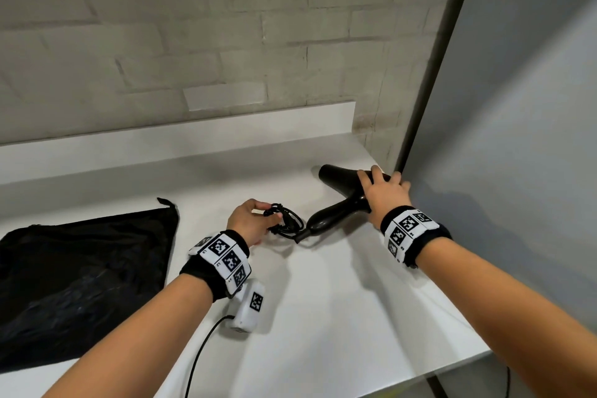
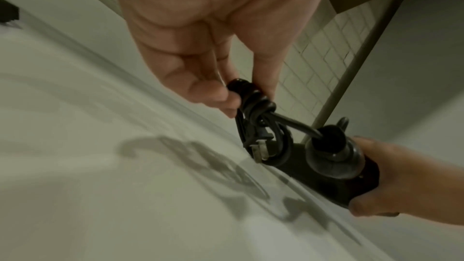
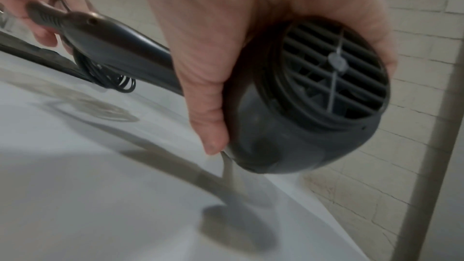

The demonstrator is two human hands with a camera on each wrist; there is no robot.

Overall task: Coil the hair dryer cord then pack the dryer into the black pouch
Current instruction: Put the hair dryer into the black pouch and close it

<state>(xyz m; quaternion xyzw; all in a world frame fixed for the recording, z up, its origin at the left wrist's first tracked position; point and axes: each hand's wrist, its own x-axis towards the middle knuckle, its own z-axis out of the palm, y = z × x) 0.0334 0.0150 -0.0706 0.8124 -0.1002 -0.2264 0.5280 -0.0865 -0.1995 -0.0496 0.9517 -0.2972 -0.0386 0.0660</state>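
Dryer (image 1: pixel 342 194) is held at the right of the head view, above the white counter (image 1: pixel 323 300), with the right hand (image 1: pixel 386 195) wrapped around its round back body; in the right wrist view the palm and thumb close on the body beside the rear grille (image 3: pixel 334 72). The left hand (image 1: pixel 250 220) grasps the cord (image 1: pixel 286 220), fingers and thumb pinching the bundle, which is already wound in small loops with turns around its middle and the plug (image 2: pixel 258 149) hanging from it. So the coiling looks finished, or almost; packing is not yet begun. The pouch (image 1: pixel 80 275) lies flat at the lower left, apart from both hands, and I cannot tell if its mouth is open. The barrel points to the upper left of the frame, toward the wall; the handle, the long axis, runs down to the lower left and ends at the coil
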